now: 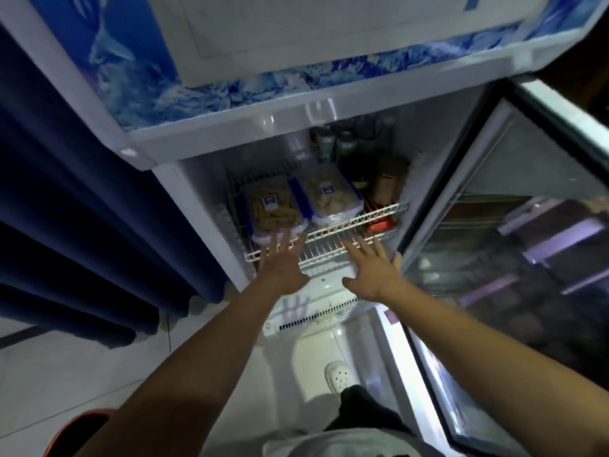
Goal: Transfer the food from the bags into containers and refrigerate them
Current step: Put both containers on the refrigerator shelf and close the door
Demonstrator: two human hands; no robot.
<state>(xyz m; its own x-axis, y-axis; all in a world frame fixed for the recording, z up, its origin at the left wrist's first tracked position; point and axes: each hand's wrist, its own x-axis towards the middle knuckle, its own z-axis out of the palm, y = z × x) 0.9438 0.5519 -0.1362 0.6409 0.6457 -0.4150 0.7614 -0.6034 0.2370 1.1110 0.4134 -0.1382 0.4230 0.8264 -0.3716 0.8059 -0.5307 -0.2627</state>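
Behind the two boxes, far past both hands, the dark jars [333, 143] look blurry — what's inside can't be told.

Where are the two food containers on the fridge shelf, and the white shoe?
Left food container [273, 206]: head view, on its clear lid by the blue label.
Right food container [329, 192]: head view, on its clear lid by the label.
White shoe [339, 376]: head view, on its perforated toe.
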